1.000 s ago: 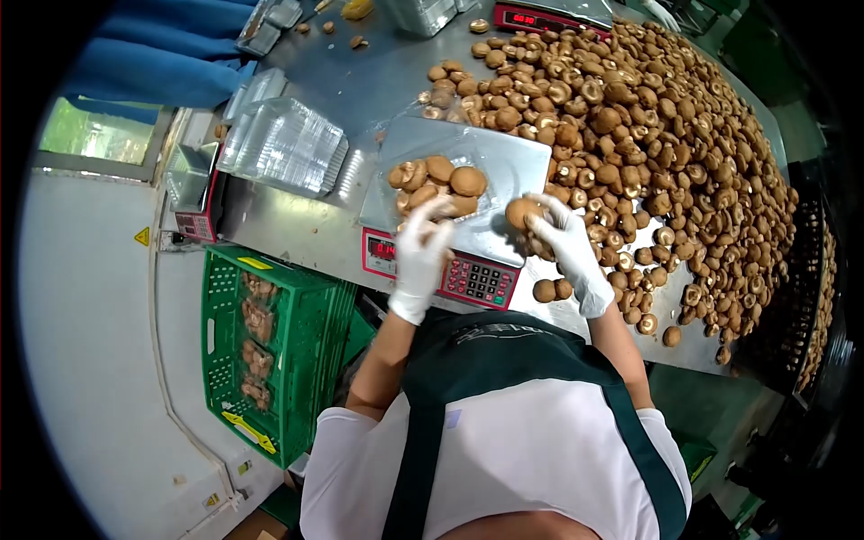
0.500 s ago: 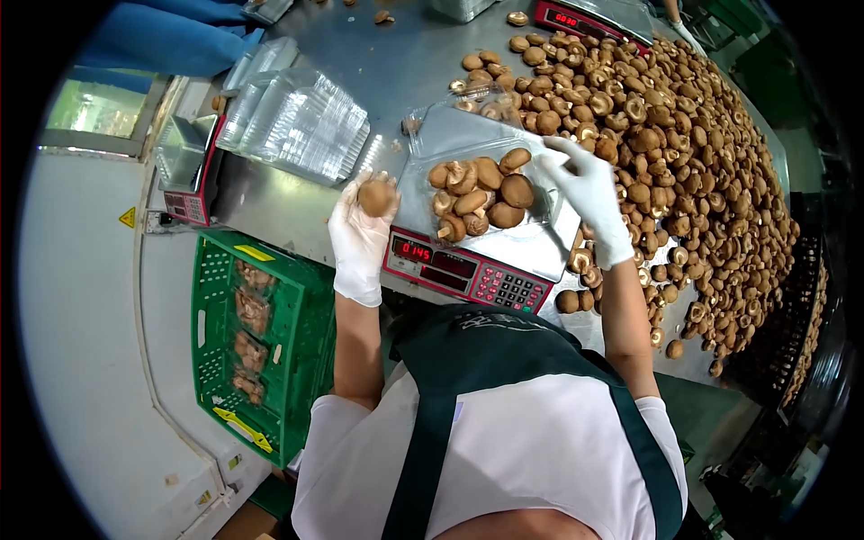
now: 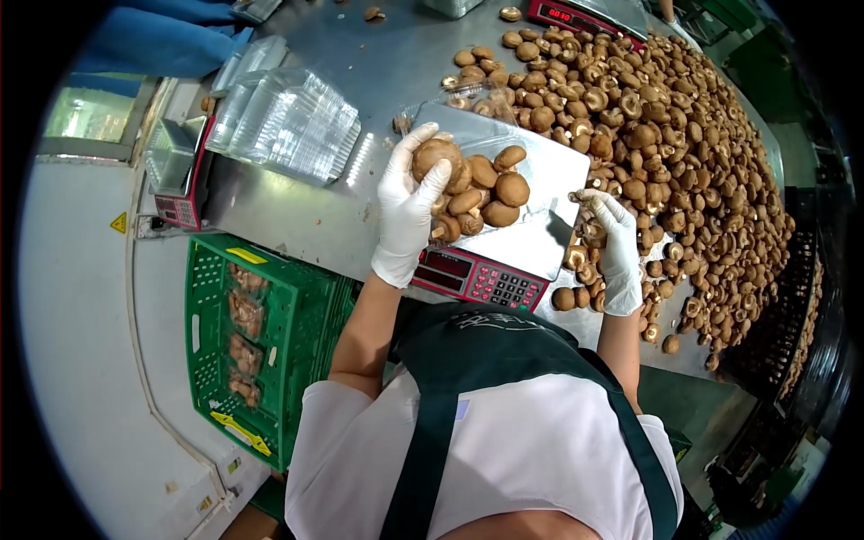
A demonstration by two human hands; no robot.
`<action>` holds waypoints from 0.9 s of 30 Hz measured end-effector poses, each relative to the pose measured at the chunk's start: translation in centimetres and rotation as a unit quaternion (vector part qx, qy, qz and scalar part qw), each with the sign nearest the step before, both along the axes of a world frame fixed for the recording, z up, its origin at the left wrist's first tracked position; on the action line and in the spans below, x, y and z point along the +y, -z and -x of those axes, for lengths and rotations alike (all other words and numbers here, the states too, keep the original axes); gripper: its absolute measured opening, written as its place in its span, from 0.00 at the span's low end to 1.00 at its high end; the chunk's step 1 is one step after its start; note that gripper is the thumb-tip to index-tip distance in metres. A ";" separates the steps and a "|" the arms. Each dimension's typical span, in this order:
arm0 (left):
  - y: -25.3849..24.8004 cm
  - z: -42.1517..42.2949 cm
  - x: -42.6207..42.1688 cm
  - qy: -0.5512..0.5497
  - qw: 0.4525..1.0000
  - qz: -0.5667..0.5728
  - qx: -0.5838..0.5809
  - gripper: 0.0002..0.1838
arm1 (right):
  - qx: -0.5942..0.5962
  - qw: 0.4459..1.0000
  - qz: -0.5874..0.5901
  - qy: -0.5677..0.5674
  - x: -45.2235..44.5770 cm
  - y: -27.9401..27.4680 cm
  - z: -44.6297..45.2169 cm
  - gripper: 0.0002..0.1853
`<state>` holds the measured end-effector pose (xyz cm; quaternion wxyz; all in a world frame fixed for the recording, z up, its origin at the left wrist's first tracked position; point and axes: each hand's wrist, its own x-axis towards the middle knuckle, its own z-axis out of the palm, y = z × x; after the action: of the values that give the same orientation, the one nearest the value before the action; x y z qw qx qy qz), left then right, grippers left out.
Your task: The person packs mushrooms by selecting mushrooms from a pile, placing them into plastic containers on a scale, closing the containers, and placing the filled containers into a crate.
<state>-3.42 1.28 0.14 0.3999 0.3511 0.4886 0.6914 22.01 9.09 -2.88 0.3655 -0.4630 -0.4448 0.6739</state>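
Note:
White-gloved, my left hand point(image 3: 409, 202) holds a large brown mushroom point(image 3: 436, 160) between thumb and fingers, over the left side of a clear plastic tray. Several mushrooms point(image 3: 512, 189) lie in that tray, which rests on the metal plate point(image 3: 558, 180) of a red scale point(image 3: 486, 281). Right of the plate, at the near edge of the mushroom pile point(image 3: 666, 144), my right hand point(image 3: 607, 234), also gloved, has its fingers closed around a mushroom point(image 3: 589, 225). My left hand hides part of the scale's display.
Stacked clear trays point(image 3: 288, 121) stand left of the scale. A second red scale point(image 3: 585, 20) is at the back, a third point(image 3: 184, 193) at the left edge. A green crate point(image 3: 292, 333) with packed mushrooms stands below the table. Another person's gloved hand point(image 3: 681, 34) is at the top right.
My left hand has moved right with its mushroom, from beside the tray to above it. My right hand has moved down from the tray's right side and closed on a mushroom.

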 end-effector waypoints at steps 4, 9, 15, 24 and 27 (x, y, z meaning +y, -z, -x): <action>0.9 -0.6 0.2 0.004 0.991 -0.016 0.135 0.22 | -0.006 1.000 -0.022 0.006 0.1 1.0 -0.7 0.10; 4.9 -2.6 0.1 0.015 0.727 0.081 0.681 0.27 | -0.030 0.999 -0.041 0.005 0.1 0.9 -1.0 0.10; 4.4 -1.3 -0.1 0.010 0.747 0.083 0.659 0.26 | -0.057 0.998 -0.029 0.004 0.6 2.2 -1.9 0.11; 3.8 7.9 1.0 -0.132 0.969 0.121 0.173 0.21 | -0.351 0.905 -0.190 0.147 3.8 7.2 -6.8 0.13; 5.0 9.2 1.9 -0.136 0.973 0.185 0.029 0.24 | -0.480 0.838 -0.201 0.162 4.0 7.0 -7.2 0.15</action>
<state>-12.57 3.20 -4.82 0.3459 0.2210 0.6625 0.6266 29.23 13.08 -9.83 0.2946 -0.7106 -0.6088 0.1942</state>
